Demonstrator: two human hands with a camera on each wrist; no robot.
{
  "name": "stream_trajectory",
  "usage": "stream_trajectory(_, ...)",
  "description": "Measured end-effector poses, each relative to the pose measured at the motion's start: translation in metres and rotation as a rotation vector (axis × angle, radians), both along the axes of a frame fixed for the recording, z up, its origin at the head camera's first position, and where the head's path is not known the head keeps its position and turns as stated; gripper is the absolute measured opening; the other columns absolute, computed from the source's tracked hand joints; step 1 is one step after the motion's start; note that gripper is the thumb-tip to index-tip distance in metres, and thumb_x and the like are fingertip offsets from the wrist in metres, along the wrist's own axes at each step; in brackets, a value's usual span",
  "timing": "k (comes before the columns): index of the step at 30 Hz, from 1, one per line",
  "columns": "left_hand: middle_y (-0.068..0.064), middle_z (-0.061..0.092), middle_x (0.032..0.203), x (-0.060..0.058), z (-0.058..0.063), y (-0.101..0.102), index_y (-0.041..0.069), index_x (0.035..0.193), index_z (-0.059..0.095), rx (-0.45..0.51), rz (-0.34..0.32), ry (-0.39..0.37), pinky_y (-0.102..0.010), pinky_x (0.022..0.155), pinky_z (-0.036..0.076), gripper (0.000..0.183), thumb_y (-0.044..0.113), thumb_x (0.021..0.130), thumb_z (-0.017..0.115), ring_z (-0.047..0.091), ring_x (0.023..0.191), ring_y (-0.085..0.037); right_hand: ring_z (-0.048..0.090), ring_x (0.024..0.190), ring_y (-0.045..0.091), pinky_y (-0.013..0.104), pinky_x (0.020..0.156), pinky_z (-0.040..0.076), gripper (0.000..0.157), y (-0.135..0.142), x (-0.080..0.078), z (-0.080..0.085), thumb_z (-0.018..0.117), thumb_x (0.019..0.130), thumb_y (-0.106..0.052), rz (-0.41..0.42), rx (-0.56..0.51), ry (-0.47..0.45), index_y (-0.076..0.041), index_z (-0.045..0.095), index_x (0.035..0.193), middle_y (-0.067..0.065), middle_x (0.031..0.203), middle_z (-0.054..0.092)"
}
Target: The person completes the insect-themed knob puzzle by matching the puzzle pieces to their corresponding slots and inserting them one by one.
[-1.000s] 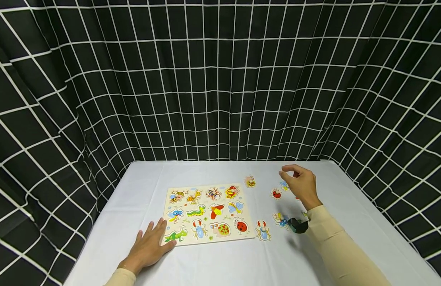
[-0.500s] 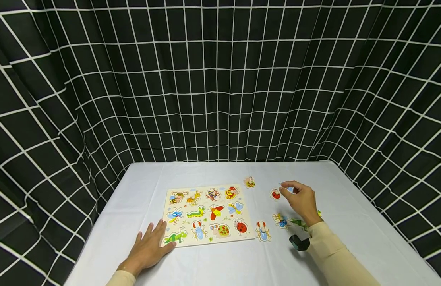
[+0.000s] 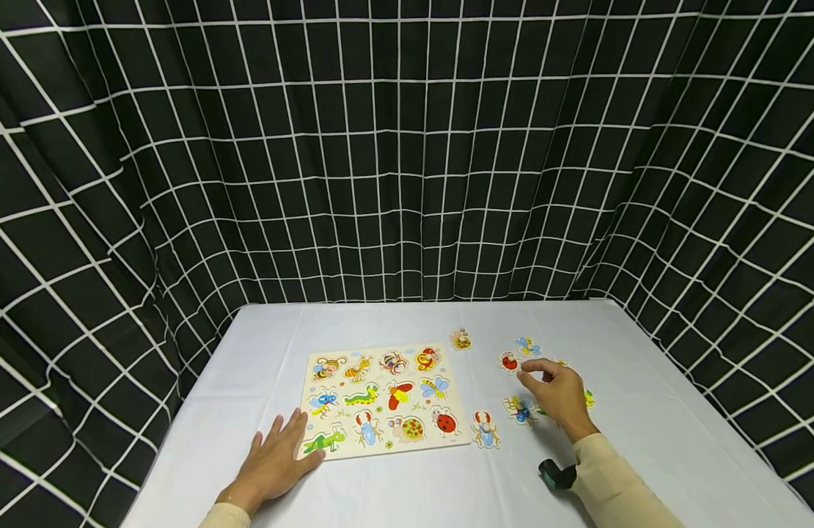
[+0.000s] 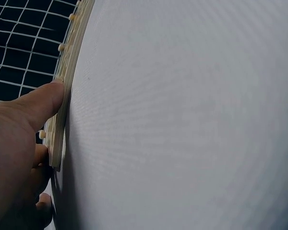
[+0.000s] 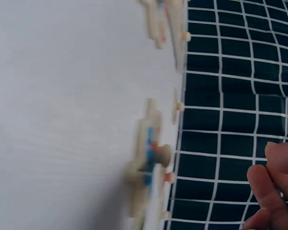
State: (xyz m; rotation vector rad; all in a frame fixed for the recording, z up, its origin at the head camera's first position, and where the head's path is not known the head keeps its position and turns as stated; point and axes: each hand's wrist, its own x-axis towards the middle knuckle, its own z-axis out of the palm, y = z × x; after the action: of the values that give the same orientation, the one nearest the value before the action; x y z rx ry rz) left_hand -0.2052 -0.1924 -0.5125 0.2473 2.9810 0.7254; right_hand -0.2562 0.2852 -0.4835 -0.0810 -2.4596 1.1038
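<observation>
My left hand (image 3: 271, 458) lies with fingers spread on the table at the near left corner of a wooden insect puzzle board (image 3: 416, 403). Its thumb (image 4: 45, 98) touches the board's edge in the left wrist view. Over the loose pieces on the right hovers my right hand (image 3: 557, 392), thumb and index fingertips slightly apart, with nothing seen between them. Around it lie a ladybug piece (image 3: 509, 361), a dragonfly piece (image 3: 528, 346) and a blue-and-yellow insect piece (image 3: 521, 411). A green piece (image 3: 589, 400) is partly hidden behind the hand.
A stag beetle piece (image 3: 486, 430) lies just right of the board, and a snail piece (image 3: 460, 339) near its far right corner. White cloth (image 3: 380, 495) covers the table. Black curtains with a white grid (image 3: 420, 183) enclose the back and sides.
My right hand has come down and nearer to me, from beyond the dragonfly piece to over the nearer pieces. The dragonfly piece is now uncovered. My left hand stays in place.
</observation>
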Motion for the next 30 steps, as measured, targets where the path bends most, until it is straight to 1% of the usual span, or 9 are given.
stream_trajectory(4, -0.015, 0.026, 0.155, 0.0, 0.0, -0.001, -0.002, 0.147, 0.035, 0.001, 0.0, 0.001, -0.065, 0.109, 0.003, 0.083, 0.051, 0.089, 0.062, 0.015, 0.14, -0.044, 0.046, 0.077, 0.02, 0.029, 0.062, 0.036, 0.015, 0.001, 0.003, -0.008, 0.079, 0.081, -0.018, -0.009, 0.002, -0.025, -0.01, 0.077, 0.094, 0.003, 0.079, 0.057)
stream_trajectory(6, -0.015, 0.026, 0.155, 0.0, 0.001, -0.001, -0.002, 0.147, 0.035, 0.001, 0.0, 0.002, -0.065, 0.109, 0.003, 0.083, 0.051, 0.089, 0.062, 0.015, 0.14, -0.044, 0.046, 0.079, 0.019, 0.029, 0.064, 0.036, 0.015, 0.001, 0.004, -0.01, 0.078, 0.082, -0.019, -0.009, 0.004, -0.057, -0.011, 0.077, 0.095, 0.002, 0.083, 0.06)
stream_trajectory(8, -0.015, 0.026, 0.155, 0.001, 0.001, -0.001, -0.002, 0.147, 0.035, 0.001, 0.002, 0.0, -0.065, 0.109, 0.003, 0.083, 0.05, 0.089, 0.063, 0.015, 0.14, -0.044, 0.046, 0.079, 0.02, 0.03, 0.063, 0.036, 0.015, 0.002, 0.005, -0.012, 0.077, 0.082, -0.018, -0.001, 0.011, -0.08, -0.01, 0.076, 0.095, 0.002, 0.084, 0.061)
stream_trajectory(12, -0.016, 0.026, 0.154, 0.001, 0.0, 0.0, -0.002, 0.147, 0.035, 0.002, 0.006, -0.005, -0.065, 0.109, 0.003, 0.084, 0.051, 0.089, 0.063, 0.015, 0.14, -0.045, 0.046, 0.075, 0.02, 0.029, 0.059, 0.035, 0.014, 0.004, 0.008, -0.017, 0.077, 0.082, -0.017, 0.02, 0.044, -0.112, -0.009, 0.076, 0.094, 0.001, 0.079, 0.06)
stream_trajectory(16, -0.016, 0.026, 0.154, 0.0, 0.0, 0.0, -0.002, 0.147, 0.035, 0.002, 0.005, -0.004, -0.065, 0.109, 0.003, 0.084, 0.051, 0.088, 0.063, 0.015, 0.14, -0.045, 0.047, 0.068, 0.018, 0.028, 0.053, 0.037, 0.011, 0.005, 0.009, -0.024, 0.077, 0.081, -0.017, 0.038, 0.08, -0.115, -0.011, 0.076, 0.09, -0.001, 0.074, 0.06)
stream_trajectory(21, -0.015, 0.026, 0.155, 0.0, -0.001, -0.001, -0.002, 0.147, 0.034, -0.005, 0.007, -0.01, -0.064, 0.109, 0.003, 0.085, 0.053, 0.088, 0.062, 0.014, 0.14, -0.044, 0.049, 0.064, 0.016, 0.029, 0.053, 0.039, 0.008, 0.005, 0.008, -0.03, 0.079, 0.079, -0.019, 0.027, 0.128, -0.131, -0.014, 0.073, 0.082, -0.004, 0.072, 0.064)
stream_trajectory(27, -0.015, 0.026, 0.155, 0.0, -0.001, 0.0, -0.002, 0.147, 0.035, -0.006, 0.01, -0.014, -0.064, 0.109, 0.002, 0.086, 0.054, 0.088, 0.062, 0.014, 0.14, -0.044, 0.049, 0.063, 0.015, 0.03, 0.056, 0.039, 0.013, 0.002, 0.008, -0.033, 0.08, 0.078, -0.018, 0.028, 0.155, -0.142, -0.016, 0.067, 0.073, -0.006, 0.068, 0.059)
stream_trajectory(30, -0.015, 0.026, 0.155, 0.0, 0.0, 0.0, -0.002, 0.147, 0.035, -0.006, 0.011, -0.013, -0.064, 0.109, 0.003, 0.085, 0.053, 0.088, 0.062, 0.014, 0.14, -0.044, 0.049, 0.063, 0.014, 0.03, 0.057, 0.038, 0.016, 0.001, 0.008, -0.034, 0.08, 0.077, -0.017, 0.038, 0.162, -0.146, -0.016, 0.066, 0.072, -0.006, 0.067, 0.058)
